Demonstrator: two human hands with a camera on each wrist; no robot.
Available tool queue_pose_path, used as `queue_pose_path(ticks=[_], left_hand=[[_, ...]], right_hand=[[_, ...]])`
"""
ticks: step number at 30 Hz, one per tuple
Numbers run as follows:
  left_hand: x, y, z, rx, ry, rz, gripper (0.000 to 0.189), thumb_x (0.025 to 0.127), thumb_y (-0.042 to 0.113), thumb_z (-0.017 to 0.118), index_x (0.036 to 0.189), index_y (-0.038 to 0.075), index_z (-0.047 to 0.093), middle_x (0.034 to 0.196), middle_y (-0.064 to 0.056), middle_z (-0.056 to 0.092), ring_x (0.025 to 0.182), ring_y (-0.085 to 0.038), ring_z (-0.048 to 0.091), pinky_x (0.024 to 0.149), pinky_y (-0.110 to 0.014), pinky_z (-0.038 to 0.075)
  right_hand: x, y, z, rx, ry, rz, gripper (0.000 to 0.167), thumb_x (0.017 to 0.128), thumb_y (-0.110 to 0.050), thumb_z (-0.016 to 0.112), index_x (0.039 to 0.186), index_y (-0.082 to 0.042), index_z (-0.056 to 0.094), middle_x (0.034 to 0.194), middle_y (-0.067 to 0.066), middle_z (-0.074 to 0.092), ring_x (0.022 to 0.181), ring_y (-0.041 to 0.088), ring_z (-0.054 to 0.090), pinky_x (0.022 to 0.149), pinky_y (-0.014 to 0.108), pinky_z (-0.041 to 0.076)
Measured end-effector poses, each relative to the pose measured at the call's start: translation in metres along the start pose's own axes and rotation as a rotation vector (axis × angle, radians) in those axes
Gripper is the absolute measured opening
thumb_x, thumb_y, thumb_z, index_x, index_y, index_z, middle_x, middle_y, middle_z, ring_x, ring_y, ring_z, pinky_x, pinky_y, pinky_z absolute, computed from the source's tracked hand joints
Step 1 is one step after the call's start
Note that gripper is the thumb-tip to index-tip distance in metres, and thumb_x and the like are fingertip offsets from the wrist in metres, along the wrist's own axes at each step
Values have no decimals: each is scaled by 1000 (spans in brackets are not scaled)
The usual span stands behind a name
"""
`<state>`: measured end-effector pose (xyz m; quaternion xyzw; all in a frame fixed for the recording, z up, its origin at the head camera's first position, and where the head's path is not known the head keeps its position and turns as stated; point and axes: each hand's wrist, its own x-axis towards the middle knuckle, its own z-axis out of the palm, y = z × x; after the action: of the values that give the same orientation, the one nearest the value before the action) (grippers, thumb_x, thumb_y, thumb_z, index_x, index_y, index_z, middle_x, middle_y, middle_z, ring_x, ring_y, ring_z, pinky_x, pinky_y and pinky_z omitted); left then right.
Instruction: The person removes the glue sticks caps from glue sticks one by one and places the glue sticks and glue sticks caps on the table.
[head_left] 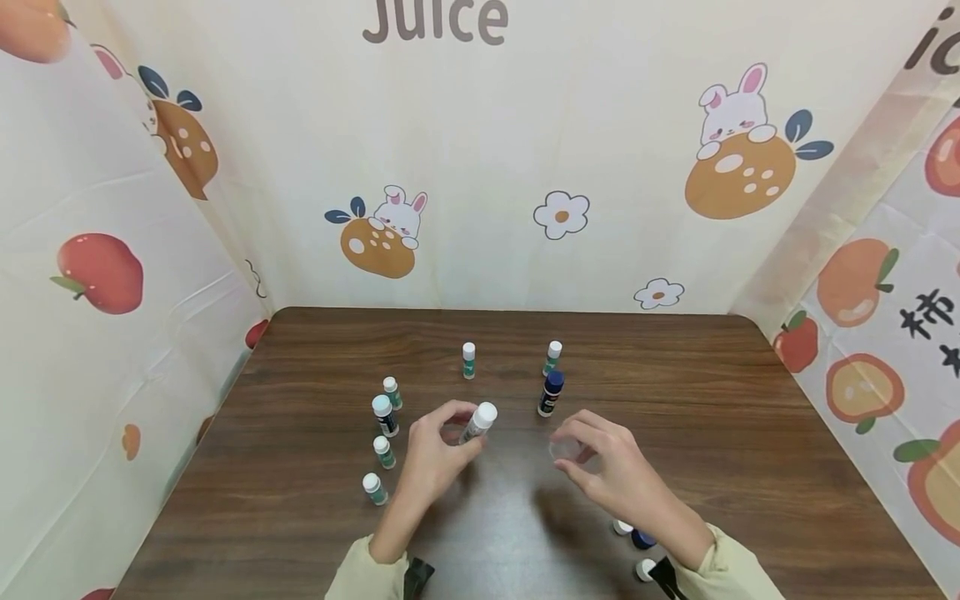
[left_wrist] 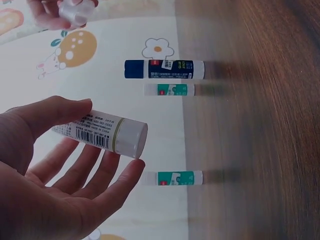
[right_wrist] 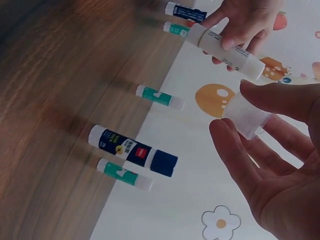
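"Holding what, on the left?"

"My left hand, with thumb and fingers clamped round a white tube. The tube is tilted, its white end uppermost; a label with a barcode shows in the left wrist view."

"And on the right?"

"My right hand, with thumb and fingers pinching a clear ribbed cap. Cap and tube are apart, both above the brown table."

"What stands around them?"

"Beyond my right hand, a navy-capped glue stick with a small green stick just behind it. Beyond my left hand, a second green stick. To the left of that hand, a row of four white-capped sticks, one with a dark label. Partly hidden by my right forearm, white and blue caps."
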<state>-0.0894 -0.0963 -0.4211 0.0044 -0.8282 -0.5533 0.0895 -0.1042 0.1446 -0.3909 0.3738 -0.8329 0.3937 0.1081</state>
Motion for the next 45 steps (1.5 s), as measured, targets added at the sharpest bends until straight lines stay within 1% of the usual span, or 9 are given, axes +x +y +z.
queue_pose_path(ticks=[7,14,19,25,29,34,37,42,45], left_hand=[[5,-4,0,-46,56,-23,31,73,3,77,101,13,69,99,-3,68,96,-21,62,83,-41,54],[8,-5,-1,-84,86,-36,30,73,2,76,101,10,68,100,-5,67,97,-22,62,84,-43,53],[12,-10,0,-72,123,-51,30,73,1,76,101,8,68,100,-8,67,96,-23,63,82,-42,54],[18,-13,-1,-92,158,-61,30,74,-3,74,102,4,67,100,-12,67,95,-26,65,82,-39,54],[21,-15,0,-82,187,-85,30,75,-3,73,103,4,67,101,-13,67,96,-27,64,83,-39,54],[28,-19,2,-64,236,-99,30,75,-5,72,104,1,66,101,-16,67,97,-30,63,84,-43,53],[31,-23,3,-54,260,-112,30,75,-6,71,105,0,66,101,-17,66,97,-31,64,84,-43,53],[37,-27,5,-30,284,-124,31,76,-5,69,106,-1,64,100,-18,66,96,-31,65,83,-41,54],[40,-30,6,-9,278,-135,30,77,-4,69,107,-1,63,101,-18,66,97,-30,64,82,-42,54]], right_hand=[[-8,9,-2,-34,-11,34,35,65,9,80,88,-12,65,90,-7,60,75,8,59,57,20,53],[-18,18,-4,-65,-4,62,37,62,12,80,87,-10,65,87,-7,60,69,6,56,55,21,52],[-24,24,-5,-66,-6,83,38,61,12,80,86,-10,64,85,-6,60,64,6,55,54,21,52],[-30,31,-5,-64,2,97,37,60,13,80,86,-9,64,84,-4,60,63,3,53,52,23,53],[-35,36,-6,-79,4,122,37,60,12,81,85,-10,65,83,-6,60,63,4,53,51,23,52],[-42,41,-7,-99,-23,170,34,61,11,80,85,-10,65,84,-6,60,61,4,52,50,21,51],[-46,43,-7,-107,-33,188,33,61,10,80,85,-9,65,83,-6,60,61,3,51,50,22,51],[-52,51,-8,-145,-20,177,35,59,10,81,83,-9,65,81,-6,59,60,3,49,49,21,50],[-57,55,-8,-158,-24,191,35,59,9,81,83,-9,65,81,-6,58,60,2,48,49,21,49]])
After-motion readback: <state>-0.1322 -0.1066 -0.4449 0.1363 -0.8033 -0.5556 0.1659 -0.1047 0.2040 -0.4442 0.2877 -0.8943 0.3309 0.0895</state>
